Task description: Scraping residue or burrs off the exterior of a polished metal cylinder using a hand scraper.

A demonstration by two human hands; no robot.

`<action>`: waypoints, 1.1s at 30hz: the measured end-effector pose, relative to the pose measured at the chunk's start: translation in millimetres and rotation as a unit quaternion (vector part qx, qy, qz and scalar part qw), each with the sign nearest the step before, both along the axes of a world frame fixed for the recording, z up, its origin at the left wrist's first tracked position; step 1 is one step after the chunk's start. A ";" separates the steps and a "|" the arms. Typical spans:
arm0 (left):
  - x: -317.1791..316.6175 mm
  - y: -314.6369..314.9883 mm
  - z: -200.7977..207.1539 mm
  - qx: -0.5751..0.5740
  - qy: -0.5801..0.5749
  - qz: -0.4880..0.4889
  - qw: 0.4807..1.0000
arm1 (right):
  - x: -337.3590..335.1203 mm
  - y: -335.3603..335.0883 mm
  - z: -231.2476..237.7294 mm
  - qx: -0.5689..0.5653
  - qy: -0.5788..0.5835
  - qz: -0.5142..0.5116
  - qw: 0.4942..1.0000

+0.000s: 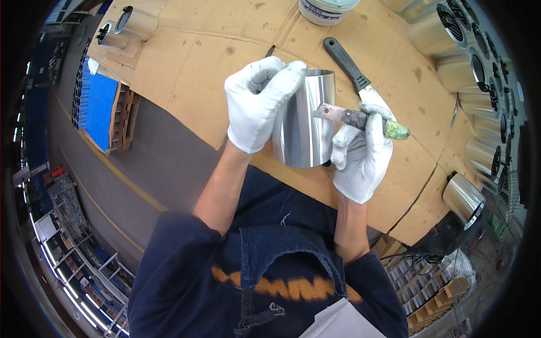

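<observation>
My left hand (253,107), in a white glove, pinches the upper rim of a shiny metal cylinder (298,138) and holds it over the near edge of the cardboard-covered table. In my gloved right hand (366,166) is a narrow, flat scraper (355,118) with a dark, stained middle and a green-wrapped end. Its pale tip lies across the cylinder's right side; whether it touches the metal I cannot tell. Just beyond the right hand lies a putty knife (346,65) with a grey handle, its blade partly hidden by the glove.
A white tub (328,12) stands at the far edge of the view. Rows of metal cylinders with black grilles (463,73) line the right side, and one cylinder (463,198) sits at the near right corner. Two more (137,23) are far left, beyond a blue-topped stack (103,107).
</observation>
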State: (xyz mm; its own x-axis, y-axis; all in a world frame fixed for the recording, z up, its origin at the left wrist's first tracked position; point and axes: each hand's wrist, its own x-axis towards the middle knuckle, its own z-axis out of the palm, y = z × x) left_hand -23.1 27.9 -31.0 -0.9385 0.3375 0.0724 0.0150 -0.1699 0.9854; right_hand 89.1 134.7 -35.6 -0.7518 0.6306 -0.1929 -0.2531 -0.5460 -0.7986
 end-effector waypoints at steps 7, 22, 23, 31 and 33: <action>-6.0 -0.7 3.5 -0.022 -0.015 -0.019 0.999 | -2.6 8.5 1.6 -0.032 0.041 0.024 0.998; 1.6 -4.5 -5.3 0.008 0.004 -0.051 0.999 | 8.4 4.1 -4.3 -0.059 0.030 0.001 0.998; 2.4 -2.5 -4.5 0.025 -0.010 -0.040 0.999 | 6.6 5.2 -1.7 -0.054 0.042 0.003 0.998; -3.8 8.2 -2.7 0.040 0.001 -0.033 0.999 | 9.7 22.9 17.6 -0.029 0.109 -0.060 0.992; -4.3 7.2 -3.5 0.038 0.004 -0.032 0.999 | 13.0 26.3 21.8 0.006 0.089 -0.052 0.995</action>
